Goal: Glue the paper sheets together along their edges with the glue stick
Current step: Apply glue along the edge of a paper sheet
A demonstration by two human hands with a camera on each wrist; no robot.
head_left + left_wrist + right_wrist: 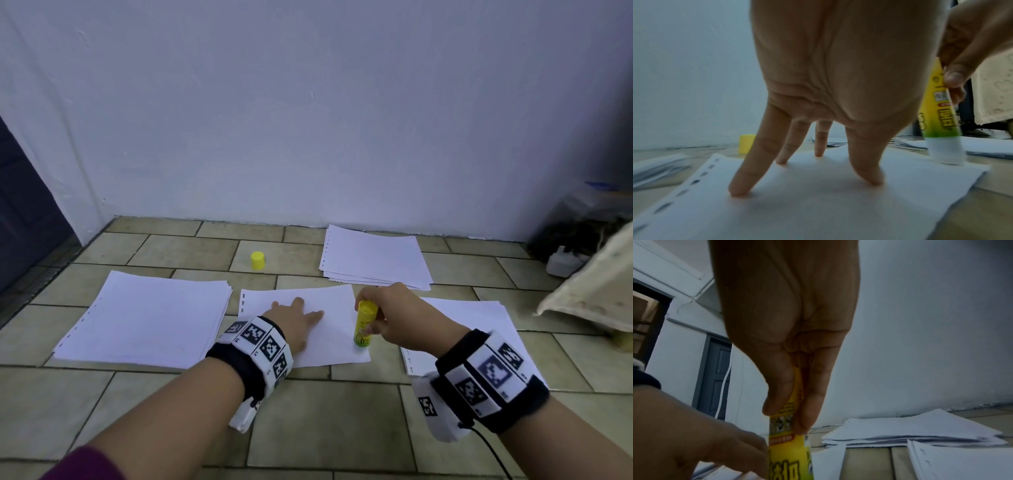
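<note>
— How many papers lie on the tiled floor?

— One single sheet under the left hand, fingers straight and pressing. The right hand grips one glue stick at the sheet's right edge. Three paper stacks around; farther, one yellow cap near the wall.

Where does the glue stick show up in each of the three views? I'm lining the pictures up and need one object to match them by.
Head: the glue stick stands right of centre, gripped by the right hand.
Left wrist: far right, tip on the sheet's right edge.
Right wrist: bottom centre, below the fingers.
Shared landmark: the far paper stack, by the wall.
</note>
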